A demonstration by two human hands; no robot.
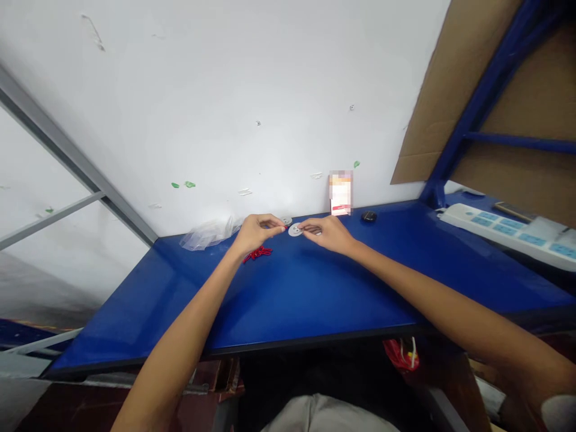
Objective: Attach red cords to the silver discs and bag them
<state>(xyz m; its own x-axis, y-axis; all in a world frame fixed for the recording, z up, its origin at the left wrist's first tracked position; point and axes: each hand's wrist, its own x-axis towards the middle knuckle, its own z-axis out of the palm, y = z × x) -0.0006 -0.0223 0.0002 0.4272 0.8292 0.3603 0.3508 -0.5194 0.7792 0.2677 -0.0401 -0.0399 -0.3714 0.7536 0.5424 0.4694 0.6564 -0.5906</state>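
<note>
Because your right hand (332,234) pinches the pale disc (294,230) at its right edge, most of the disc's face is exposed, presumably to leave access from the left. Your left hand (256,233) closes thumb and forefinger on what appears to be a small red piece (286,227); the fingers hide most of it. Both sets of fingertips are near each other over the rear of the blue table (297,300), likely for fine control. A second pale disc (287,220) shows just behind, partly covered; its support cannot be determined. The red pile (258,254) lies just beside your left hand, apparently for short reach. The clear plastic bag (207,235) lies farther left, seemingly outside the working area.
</note>
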